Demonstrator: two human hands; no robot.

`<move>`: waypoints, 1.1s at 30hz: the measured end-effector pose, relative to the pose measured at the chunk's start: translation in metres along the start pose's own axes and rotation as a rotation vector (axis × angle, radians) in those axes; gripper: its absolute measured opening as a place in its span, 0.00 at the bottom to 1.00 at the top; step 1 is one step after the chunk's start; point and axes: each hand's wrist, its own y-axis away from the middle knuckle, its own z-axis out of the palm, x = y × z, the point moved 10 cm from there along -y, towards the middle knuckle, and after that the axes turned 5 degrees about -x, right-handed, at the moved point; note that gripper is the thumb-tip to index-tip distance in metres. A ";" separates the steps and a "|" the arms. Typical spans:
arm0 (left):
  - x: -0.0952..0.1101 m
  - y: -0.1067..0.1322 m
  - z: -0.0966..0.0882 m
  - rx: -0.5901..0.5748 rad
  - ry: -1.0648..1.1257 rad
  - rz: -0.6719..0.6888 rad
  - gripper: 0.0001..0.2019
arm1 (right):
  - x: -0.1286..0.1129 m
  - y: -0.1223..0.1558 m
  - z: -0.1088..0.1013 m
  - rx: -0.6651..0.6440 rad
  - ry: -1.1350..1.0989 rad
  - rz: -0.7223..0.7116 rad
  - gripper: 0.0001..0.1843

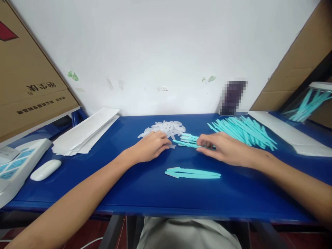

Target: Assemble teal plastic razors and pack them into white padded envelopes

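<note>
My right hand (218,147) is closed on a teal eyebrow razor (187,144), its blade end pointing left. Several more teal razors with whitish ends lie just behind that one. With fingers pinched together, my left hand (151,147) holds a small translucent plastic cap (172,146) at its fingertips, close to the razor's tip. Behind the left hand spreads a pile of translucent caps (168,128). A large heap of teal razors (243,131) lies beyond the right hand. Nearer the table's front, two razors (193,173) rest side by side.
The blue table (124,193) meets a white wall. At left are white paper sleeves (85,131), a white oval case (46,169) and a white device (23,169). Cardboard (33,69) stands on both sides. A clear tub of razors (308,103) sits far right.
</note>
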 end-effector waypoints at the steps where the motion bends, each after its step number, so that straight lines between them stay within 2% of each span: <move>1: -0.001 0.000 0.001 -0.002 0.049 -0.004 0.14 | -0.001 0.000 0.000 -0.002 -0.003 -0.005 0.15; 8: -0.010 0.001 0.002 -0.019 0.224 -0.073 0.12 | -0.002 0.001 -0.005 0.032 0.031 -0.041 0.15; 12: -0.011 0.002 0.001 -0.018 0.218 -0.062 0.13 | 0.002 0.001 -0.008 0.069 0.055 -0.035 0.16; 23: -0.009 0.002 0.001 -0.024 0.183 -0.045 0.13 | 0.002 0.001 -0.008 0.070 0.064 0.005 0.17; 33: -0.009 0.003 0.001 -0.004 0.217 -0.042 0.14 | 0.005 0.000 0.003 0.014 0.084 0.033 0.15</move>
